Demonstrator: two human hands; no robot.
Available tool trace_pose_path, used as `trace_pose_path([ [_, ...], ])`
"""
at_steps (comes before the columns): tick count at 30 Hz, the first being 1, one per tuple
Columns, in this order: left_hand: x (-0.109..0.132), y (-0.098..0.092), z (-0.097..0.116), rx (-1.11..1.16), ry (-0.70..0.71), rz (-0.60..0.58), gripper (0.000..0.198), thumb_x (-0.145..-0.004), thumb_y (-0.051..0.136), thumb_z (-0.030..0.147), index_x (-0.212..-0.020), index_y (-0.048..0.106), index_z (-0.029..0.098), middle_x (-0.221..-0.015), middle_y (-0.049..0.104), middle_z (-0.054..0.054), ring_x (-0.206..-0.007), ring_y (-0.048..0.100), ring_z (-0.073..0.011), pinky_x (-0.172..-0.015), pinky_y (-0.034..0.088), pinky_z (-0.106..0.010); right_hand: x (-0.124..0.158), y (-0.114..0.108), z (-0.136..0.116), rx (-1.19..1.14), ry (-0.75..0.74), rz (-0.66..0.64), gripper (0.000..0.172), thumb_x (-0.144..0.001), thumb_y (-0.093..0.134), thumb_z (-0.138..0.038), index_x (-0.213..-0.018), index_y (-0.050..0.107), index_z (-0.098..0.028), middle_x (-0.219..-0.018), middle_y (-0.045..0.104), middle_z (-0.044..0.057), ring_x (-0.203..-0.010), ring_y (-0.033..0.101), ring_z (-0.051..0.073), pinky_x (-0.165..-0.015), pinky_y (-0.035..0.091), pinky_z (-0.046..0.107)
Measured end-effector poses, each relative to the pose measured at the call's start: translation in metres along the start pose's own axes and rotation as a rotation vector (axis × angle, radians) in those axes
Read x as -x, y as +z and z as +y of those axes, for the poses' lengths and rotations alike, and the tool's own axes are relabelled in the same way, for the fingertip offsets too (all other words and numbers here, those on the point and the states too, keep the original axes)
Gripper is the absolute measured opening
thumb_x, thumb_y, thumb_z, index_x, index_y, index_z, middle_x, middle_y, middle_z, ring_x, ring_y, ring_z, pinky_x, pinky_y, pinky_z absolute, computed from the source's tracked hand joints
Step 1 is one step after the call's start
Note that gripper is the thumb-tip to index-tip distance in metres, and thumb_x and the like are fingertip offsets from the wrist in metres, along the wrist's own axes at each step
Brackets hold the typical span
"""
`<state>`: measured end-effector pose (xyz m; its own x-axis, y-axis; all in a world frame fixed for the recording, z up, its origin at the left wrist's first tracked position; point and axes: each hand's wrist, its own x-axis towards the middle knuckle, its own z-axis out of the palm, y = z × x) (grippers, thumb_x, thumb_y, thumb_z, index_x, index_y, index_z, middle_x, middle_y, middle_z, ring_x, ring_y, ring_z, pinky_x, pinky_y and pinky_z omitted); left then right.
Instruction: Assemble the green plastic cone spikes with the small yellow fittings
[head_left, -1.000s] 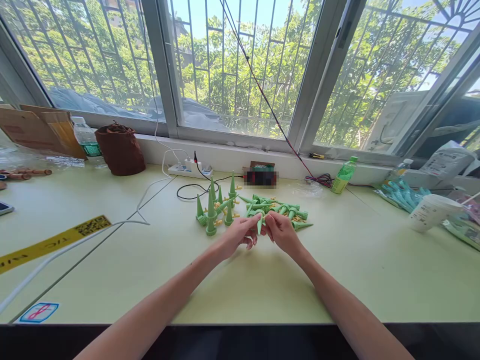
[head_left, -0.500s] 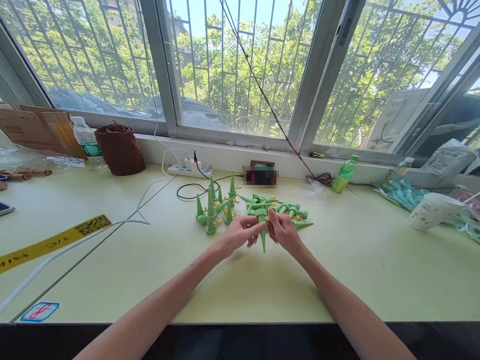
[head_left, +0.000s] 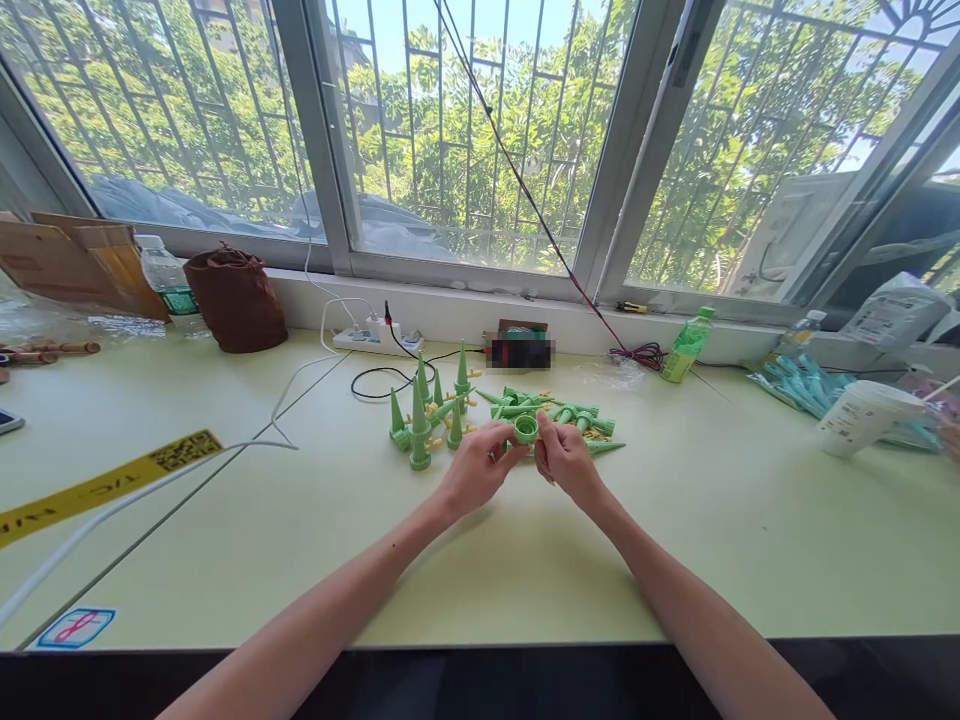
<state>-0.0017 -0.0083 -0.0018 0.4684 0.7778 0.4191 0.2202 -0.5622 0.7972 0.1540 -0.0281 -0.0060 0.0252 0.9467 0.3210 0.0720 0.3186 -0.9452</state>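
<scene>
A green plastic watering spike [head_left: 526,429] is held between my hands, its round open end facing me and its pointed end hidden. My left hand [head_left: 484,465] is closed on its left side. The fingers of my right hand [head_left: 568,462] pinch its right side, covering the small valve there. Just beyond my hands lies a pile of green watering spikes [head_left: 585,415] with yellow valves. To the left several more spikes [head_left: 419,425] stand upright on their wide ends, points up, and some lie among them.
On the pale table [head_left: 465,570], a power strip [head_left: 375,340] and a brown bag [head_left: 236,300] are at the back left. Cables and yellow tape [head_left: 112,485] cross the left side. A green bottle [head_left: 686,345], a white cup [head_left: 866,418] and plastic bags [head_left: 806,385] are at the right.
The spike in my hands has tipped: its point faced down towards me, and now its open end faces me. Both hands keep hold of it in nearly the same place.
</scene>
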Motion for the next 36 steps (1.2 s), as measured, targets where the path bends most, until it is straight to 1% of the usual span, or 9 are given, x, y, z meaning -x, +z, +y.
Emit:
trace_pose_path([
  [4,-0.002,-0.002,0.003,0.161,-0.181,0.011,0.032,-0.081,0.061,0.047,-0.095,0.059,0.018,-0.085,0.060,-0.001,-0.048,0.049,-0.0057,-0.044,0.038,-0.020,-0.003,-0.003,0.005,-0.020,-0.039,0.038,0.058,-0.088,0.045,-0.066,-0.052,0.039,-0.021,-0.038,0.034,-0.006,-0.027,0.034,0.007,-0.029,0.023,0.022],
  [6,-0.003,-0.004,0.004,0.284,-0.294,-0.006,0.040,-0.081,0.059,0.056,-0.088,0.059,0.016,-0.078,0.060,-0.001,-0.045,0.049,-0.0062,-0.040,0.036,-0.020,-0.003,-0.005,0.006,-0.012,-0.060,0.051,0.056,-0.088,0.045,-0.064,-0.054,0.039,-0.021,-0.041,0.034,-0.007,-0.028,0.034,0.007,-0.030,0.024,0.022],
  [9,-0.005,-0.007,0.006,0.493,-0.465,-0.096,0.056,-0.080,0.050,0.068,-0.070,0.057,0.013,-0.069,0.058,-0.003,-0.044,0.047,-0.0069,-0.038,0.033,-0.021,-0.002,-0.008,0.004,0.077,-0.106,0.018,0.053,-0.092,0.042,-0.060,-0.056,0.039,-0.020,-0.045,0.036,-0.006,-0.033,0.035,0.007,-0.033,0.027,0.022],
  [13,-0.004,-0.009,0.009,0.695,-0.569,-0.238,0.057,-0.078,0.051,0.070,-0.076,0.058,0.013,-0.071,0.059,-0.005,-0.046,0.046,-0.0074,-0.038,0.031,-0.020,0.002,-0.009,0.002,0.286,-0.186,-0.090,0.049,-0.096,0.040,-0.052,-0.060,0.041,-0.019,-0.049,0.042,-0.004,-0.040,0.037,0.007,-0.042,0.030,0.022],
  [16,-0.003,-0.009,0.009,0.737,-0.550,-0.267,0.050,-0.078,0.057,0.064,-0.082,0.058,0.014,-0.074,0.059,-0.003,-0.048,0.048,-0.0075,-0.039,0.033,-0.019,0.003,-0.008,0.003,0.360,-0.209,-0.111,0.046,-0.098,0.038,-0.048,-0.061,0.040,-0.020,-0.051,0.043,-0.004,-0.044,0.036,0.008,-0.045,0.030,0.022],
  [20,-0.004,-0.011,0.008,0.696,-0.476,-0.258,0.046,-0.079,0.060,0.059,-0.078,0.057,0.013,-0.074,0.056,-0.003,-0.049,0.048,-0.0068,-0.040,0.033,-0.020,0.003,-0.008,0.005,0.409,-0.238,-0.111,0.045,-0.098,0.037,-0.045,-0.061,0.040,-0.020,-0.052,0.043,-0.004,-0.048,0.036,0.009,-0.049,0.030,0.023],
  [24,-0.004,-0.012,0.005,0.561,-0.382,-0.228,0.045,-0.081,0.057,0.060,-0.076,0.055,0.015,-0.058,0.047,0.003,-0.046,0.046,-0.0078,-0.041,0.033,-0.021,0.001,-0.009,0.008,0.420,-0.255,-0.098,0.045,-0.098,0.037,-0.045,-0.061,0.037,-0.020,-0.052,0.039,-0.004,-0.049,0.035,0.009,-0.049,0.028,0.023],
  [29,0.000,-0.009,0.006,0.306,-0.242,-0.177,0.039,-0.083,0.057,0.055,-0.076,0.051,0.017,-0.052,0.047,0.004,-0.043,0.044,-0.0081,-0.041,0.032,-0.021,0.000,-0.009,0.010,0.410,-0.248,-0.072,0.049,-0.097,0.037,-0.048,-0.058,0.037,-0.020,-0.049,0.039,-0.004,-0.046,0.034,0.009,-0.047,0.026,0.024],
  [36,0.003,-0.003,0.006,0.058,-0.021,0.014,0.029,-0.083,0.060,0.043,-0.072,0.050,0.018,-0.077,0.049,-0.001,-0.058,0.046,-0.0089,-0.050,0.040,-0.022,0.001,-0.004,0.003,0.367,-0.160,-0.014,0.060,-0.095,0.036,-0.058,-0.047,0.034,-0.021,-0.039,0.036,-0.003,-0.040,0.031,0.009,-0.042,0.026,0.026],
])
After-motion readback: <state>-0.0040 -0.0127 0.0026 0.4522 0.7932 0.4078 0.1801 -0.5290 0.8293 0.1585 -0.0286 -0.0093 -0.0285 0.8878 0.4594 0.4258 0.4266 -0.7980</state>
